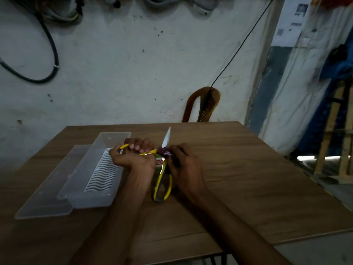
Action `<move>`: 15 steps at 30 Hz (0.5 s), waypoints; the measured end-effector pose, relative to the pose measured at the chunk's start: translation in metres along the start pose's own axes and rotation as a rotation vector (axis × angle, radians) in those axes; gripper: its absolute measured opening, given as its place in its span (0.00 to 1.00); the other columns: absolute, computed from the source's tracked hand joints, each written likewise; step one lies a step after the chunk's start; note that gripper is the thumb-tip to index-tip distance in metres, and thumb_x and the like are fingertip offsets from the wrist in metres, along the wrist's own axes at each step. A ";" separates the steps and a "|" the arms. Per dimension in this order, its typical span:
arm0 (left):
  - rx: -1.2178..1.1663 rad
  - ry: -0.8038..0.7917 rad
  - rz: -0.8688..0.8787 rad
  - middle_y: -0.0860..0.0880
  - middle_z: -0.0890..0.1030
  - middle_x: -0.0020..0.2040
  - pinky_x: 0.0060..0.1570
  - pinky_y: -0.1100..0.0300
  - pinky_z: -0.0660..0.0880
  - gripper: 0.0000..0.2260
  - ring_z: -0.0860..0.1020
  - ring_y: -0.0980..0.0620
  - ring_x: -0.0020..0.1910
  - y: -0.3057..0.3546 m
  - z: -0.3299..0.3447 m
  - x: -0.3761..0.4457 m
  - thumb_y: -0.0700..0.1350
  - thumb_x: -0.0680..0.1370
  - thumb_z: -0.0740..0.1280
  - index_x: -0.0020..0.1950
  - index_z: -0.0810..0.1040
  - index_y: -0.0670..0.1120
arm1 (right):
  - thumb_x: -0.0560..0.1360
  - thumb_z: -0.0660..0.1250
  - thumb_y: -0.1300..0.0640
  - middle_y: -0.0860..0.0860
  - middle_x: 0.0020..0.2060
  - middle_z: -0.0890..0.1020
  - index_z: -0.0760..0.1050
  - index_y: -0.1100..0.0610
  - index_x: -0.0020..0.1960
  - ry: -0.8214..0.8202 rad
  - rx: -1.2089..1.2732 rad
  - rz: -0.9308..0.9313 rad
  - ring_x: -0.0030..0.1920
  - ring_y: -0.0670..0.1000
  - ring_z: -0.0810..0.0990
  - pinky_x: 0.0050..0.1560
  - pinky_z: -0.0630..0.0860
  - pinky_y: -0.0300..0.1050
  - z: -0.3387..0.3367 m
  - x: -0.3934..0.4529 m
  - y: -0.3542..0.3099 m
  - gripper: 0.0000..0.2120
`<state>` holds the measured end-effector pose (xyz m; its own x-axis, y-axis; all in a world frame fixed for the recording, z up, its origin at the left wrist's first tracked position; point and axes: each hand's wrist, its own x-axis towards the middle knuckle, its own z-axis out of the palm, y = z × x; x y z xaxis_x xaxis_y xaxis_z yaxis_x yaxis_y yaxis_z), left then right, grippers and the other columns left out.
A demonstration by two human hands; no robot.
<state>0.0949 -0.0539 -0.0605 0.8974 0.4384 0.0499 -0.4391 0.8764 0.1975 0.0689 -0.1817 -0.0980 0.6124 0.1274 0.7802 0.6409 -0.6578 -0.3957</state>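
Two hands meet above the table (248, 169). The left hand (133, 155) curls tightly round one yellow handle of the scissors (162, 180), whose blade points up and away. The right hand (183, 165) pinches a small purple scrap (165, 151) at the pivot. A clear plastic container (112, 135) sits just left.
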 end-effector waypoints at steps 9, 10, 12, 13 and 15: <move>-0.009 0.038 0.012 0.51 0.60 0.25 0.28 0.64 0.53 0.12 0.56 0.53 0.23 -0.001 0.002 -0.004 0.54 0.65 0.56 0.28 0.62 0.47 | 0.77 0.70 0.63 0.54 0.51 0.83 0.83 0.58 0.61 0.086 -0.007 0.319 0.47 0.48 0.80 0.52 0.80 0.46 -0.020 0.003 0.040 0.12; -0.026 0.035 0.015 0.51 0.60 0.25 0.28 0.64 0.53 0.12 0.56 0.53 0.23 0.001 0.001 -0.003 0.54 0.65 0.56 0.27 0.62 0.47 | 0.78 0.70 0.60 0.53 0.53 0.82 0.81 0.56 0.62 0.121 0.001 0.468 0.48 0.49 0.82 0.52 0.83 0.50 -0.025 0.006 0.047 0.13; -0.042 0.017 0.012 0.50 0.60 0.25 0.28 0.63 0.53 0.13 0.56 0.53 0.23 0.001 0.002 -0.003 0.54 0.65 0.56 0.27 0.62 0.47 | 0.78 0.71 0.56 0.49 0.52 0.81 0.80 0.52 0.63 0.254 0.057 0.605 0.45 0.50 0.83 0.46 0.84 0.53 -0.034 0.006 0.054 0.14; -0.040 0.008 0.009 0.50 0.60 0.25 0.28 0.63 0.53 0.13 0.56 0.53 0.23 0.000 0.003 -0.003 0.54 0.65 0.56 0.27 0.62 0.47 | 0.77 0.71 0.56 0.47 0.51 0.81 0.80 0.52 0.62 0.330 0.075 0.555 0.44 0.50 0.83 0.44 0.84 0.52 -0.036 0.004 0.053 0.13; -0.039 -0.001 0.003 0.51 0.60 0.25 0.27 0.63 0.54 0.13 0.56 0.53 0.23 -0.003 0.003 -0.004 0.54 0.66 0.56 0.27 0.63 0.47 | 0.75 0.73 0.61 0.48 0.49 0.81 0.83 0.56 0.58 0.383 0.076 0.324 0.44 0.48 0.81 0.45 0.82 0.48 -0.033 -0.002 0.037 0.12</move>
<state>0.0928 -0.0586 -0.0583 0.8960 0.4411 0.0518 -0.4434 0.8821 0.1592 0.0765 -0.2313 -0.0979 0.5808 -0.3654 0.7274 0.4863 -0.5608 -0.6701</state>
